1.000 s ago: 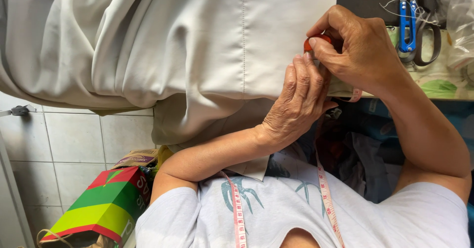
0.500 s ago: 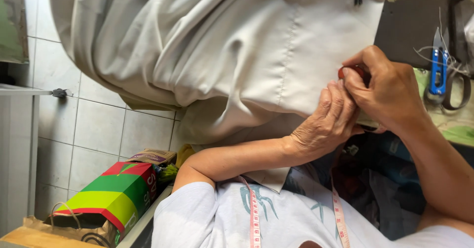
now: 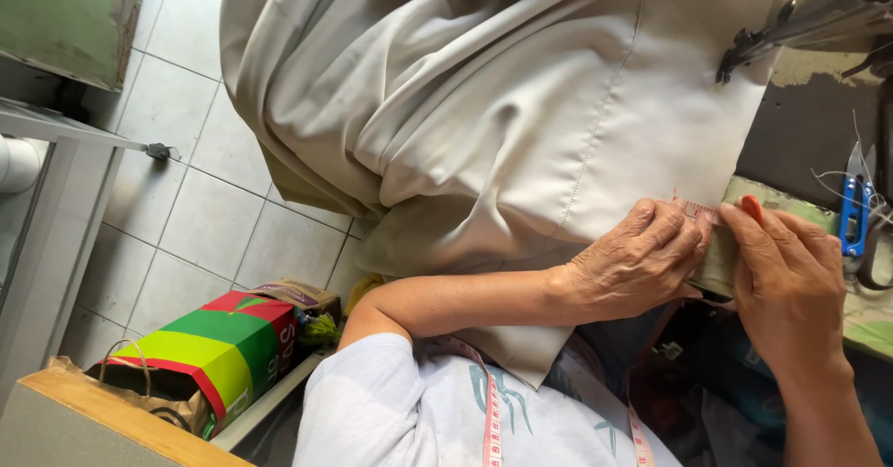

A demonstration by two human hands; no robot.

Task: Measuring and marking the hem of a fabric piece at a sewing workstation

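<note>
1. A large sheet of pale beige fabric (image 3: pixel 484 123), smooth and slightly glossy, is heaped in soft folds over the desk edge and hangs toward the floor; a straight stitched seam runs down its flat right part.
2. The floor (image 3: pixel 186 216) is laid with square, off-white glazed tiles with dark grout lines.
3. The sewing machine (image 3: pixel 819 11), worn grey metal with a dark clamp part at its left end, sits at the upper right above the cloth.
4. The desk (image 3: pixel 800 141) shows a dark, scuffed top with a chipped greenish edge.
5. A box-shaped carton (image 3: pixel 219 346) in bands of green, yellow and red stands low on the left, partly inside a brown paper bag with twisted handles.
6. The left hand (image 3: pixel 637 262) lies curled, palm down, on the lower edge of the fabric, fingers together and pressing the cloth against the desk edge.
7. The right hand (image 3: pixel 781 276) is just beside it, fingertips closed on the same edge; a small red piece, too small to name, shows at the forefinger tip.
8. A pink measuring tape (image 3: pixel 490 411) with printed marks hangs over the person's light patterned shirt.
9. Blue-handled thread snips (image 3: pixel 851 216) lie on the desk right of the hands, among loose threads.
</note>
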